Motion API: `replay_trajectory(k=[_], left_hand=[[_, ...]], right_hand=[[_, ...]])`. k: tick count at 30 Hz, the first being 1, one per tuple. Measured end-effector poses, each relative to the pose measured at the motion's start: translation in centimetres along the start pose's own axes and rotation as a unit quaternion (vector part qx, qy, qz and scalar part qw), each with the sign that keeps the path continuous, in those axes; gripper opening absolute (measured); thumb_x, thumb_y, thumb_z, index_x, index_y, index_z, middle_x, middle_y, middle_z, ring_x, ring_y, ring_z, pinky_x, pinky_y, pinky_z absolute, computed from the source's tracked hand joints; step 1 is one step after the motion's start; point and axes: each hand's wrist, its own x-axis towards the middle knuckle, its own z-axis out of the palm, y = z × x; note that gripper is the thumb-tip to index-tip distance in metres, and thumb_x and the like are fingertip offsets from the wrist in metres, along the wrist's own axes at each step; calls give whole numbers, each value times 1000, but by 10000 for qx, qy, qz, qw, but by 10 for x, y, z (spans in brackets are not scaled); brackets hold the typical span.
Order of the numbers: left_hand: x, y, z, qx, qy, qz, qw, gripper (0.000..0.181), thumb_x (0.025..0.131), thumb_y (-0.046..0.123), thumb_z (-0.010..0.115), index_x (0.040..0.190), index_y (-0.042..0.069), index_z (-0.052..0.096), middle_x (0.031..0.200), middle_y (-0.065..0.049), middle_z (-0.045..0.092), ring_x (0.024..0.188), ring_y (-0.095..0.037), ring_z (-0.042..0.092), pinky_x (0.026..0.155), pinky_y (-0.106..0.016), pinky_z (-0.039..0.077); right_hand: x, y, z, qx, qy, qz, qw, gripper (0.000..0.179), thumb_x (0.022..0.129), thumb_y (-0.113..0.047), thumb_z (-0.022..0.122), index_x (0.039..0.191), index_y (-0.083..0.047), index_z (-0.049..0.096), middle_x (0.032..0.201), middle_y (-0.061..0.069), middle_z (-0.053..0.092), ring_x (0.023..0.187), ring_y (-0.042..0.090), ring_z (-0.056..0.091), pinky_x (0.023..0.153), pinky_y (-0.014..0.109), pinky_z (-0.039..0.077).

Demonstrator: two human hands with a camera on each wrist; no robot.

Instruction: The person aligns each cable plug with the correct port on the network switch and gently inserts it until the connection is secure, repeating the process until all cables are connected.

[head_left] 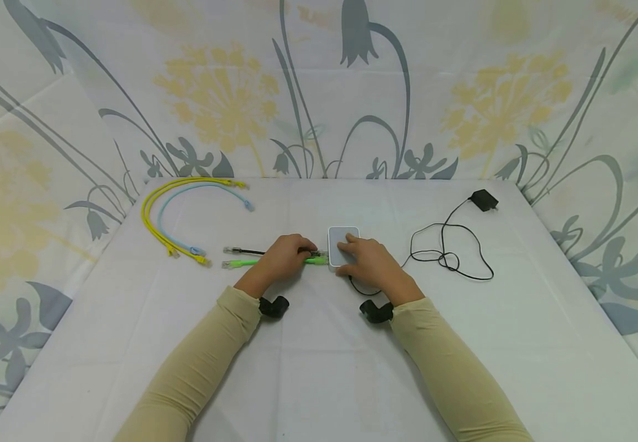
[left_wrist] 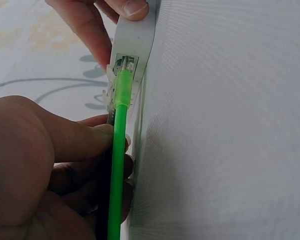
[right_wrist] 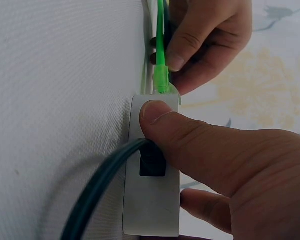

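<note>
A small white network box [head_left: 335,240] lies flat on the table. My right hand [head_left: 373,264] grips it, fingers on its top and the thumb against the side where a black power cord [right_wrist: 102,172] plugs in. A green network cable [left_wrist: 118,170] has its plug in a port on the box's left side. Beside it runs a black network cable [head_left: 251,252]. My left hand [head_left: 284,258] pinches this black cable close to its clear plug at the port side. Whether that plug is fully seated is hidden. The far ends of both cables point left.
Two yellow network cables [head_left: 145,215] and a light blue one [head_left: 165,207] curve across the table's back left. A black power adapter [head_left: 484,200] lies at the back right, its thin cord looped loosely toward the box. Flowered cloth [head_left: 319,92] hangs behind the table.
</note>
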Motion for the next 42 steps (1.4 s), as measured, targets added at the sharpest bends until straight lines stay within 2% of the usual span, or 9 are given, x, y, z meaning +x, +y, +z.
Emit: replay_trajectory(k=[7, 21, 42], left_hand=[[3, -1, 1, -146, -91, -155, 9997, 27, 100, 10, 51, 119, 8, 68, 121, -9, 67, 119, -25, 59, 101, -40, 48], [4, 3, 3, -189, -65, -214, 9996, 26, 99, 13, 53, 120, 8, 68, 123, -9, 66, 120, -25, 59, 102, -40, 47], [5, 1, 4, -217, 20, -150, 9997, 24, 98, 13, 57, 117, 8, 70, 113, -7, 69, 109, -22, 63, 95, -37, 51]], right_hand=[[-1, -1, -1, 28, 21, -10, 10000, 64, 87, -40, 71, 142, -15, 51, 154, 13, 37, 138, 39, 39, 110, 51, 38], [0, -1, -1, 24, 5, 51, 10000, 65, 87, -41, 71, 143, -16, 50, 155, 11, 36, 138, 38, 39, 110, 51, 38], [1, -1, -1, -93, -27, 47, 9999, 66, 87, -42, 70, 144, -17, 48, 155, 13, 36, 138, 40, 40, 110, 51, 38]])
